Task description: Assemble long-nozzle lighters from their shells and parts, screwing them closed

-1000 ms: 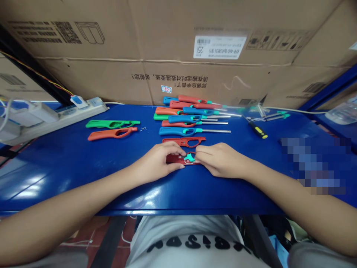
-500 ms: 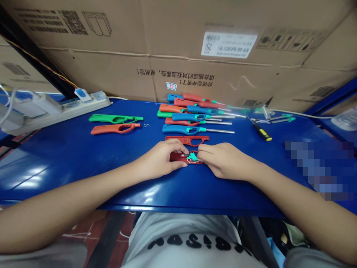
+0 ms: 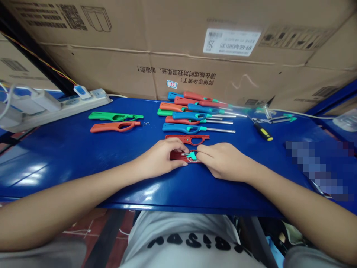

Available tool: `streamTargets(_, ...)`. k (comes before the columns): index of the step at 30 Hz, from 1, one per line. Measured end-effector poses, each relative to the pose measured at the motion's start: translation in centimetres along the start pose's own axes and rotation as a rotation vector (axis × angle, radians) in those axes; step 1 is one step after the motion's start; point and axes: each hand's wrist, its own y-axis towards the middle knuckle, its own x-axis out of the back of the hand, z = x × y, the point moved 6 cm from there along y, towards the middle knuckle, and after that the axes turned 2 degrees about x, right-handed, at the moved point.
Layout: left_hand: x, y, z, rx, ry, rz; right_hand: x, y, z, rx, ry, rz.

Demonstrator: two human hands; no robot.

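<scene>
Housing half, dark red [image 3: 174,155], lay open side up on the blue table [image 3: 134,193], directly before the person and between the two hands. Its long axis ran left to right, roughly parallel to the near table edge; the grip end pointed left and the nose end pointed right, under the right hand. A teal part [image 3: 192,155] sat inside, toward the nose end, with a pale wire beside it.

The left hand [image 3: 161,156] spanned the grip end: fingers along the far edge, thumb along the near edge, the housing clamped between them. The right hand [image 3: 220,160] bore on the nose end with its fingertips drawn together; from where I stood I could not tell whether they pinched the housing or a small part.

A second red half [image 3: 182,138] lay just beyond, its axis near parallel, the trigger loop toward the right. Behind it, a blue lighter [image 3: 177,128] lay with its metal tube directed right. The screwdriver [image 3: 263,131] lay farther right, handle toward the near right. At left, a green housing [image 3: 102,116] and an orange housing [image 3: 106,127] lay side by side, noses right.
</scene>
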Motion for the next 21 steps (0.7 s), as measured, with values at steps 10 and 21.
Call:
streamTargets(10,0.10,0.01,-0.36,-0.031,0.023,0.006,-0.43,-0.03,-0.27,-0.014,0.043,0.029)
streamTargets(21,0.11,-0.13,-0.49,-0.039,0.048,0.007,-0.05,-0.09,-0.29,0.004,0.011,-0.042)
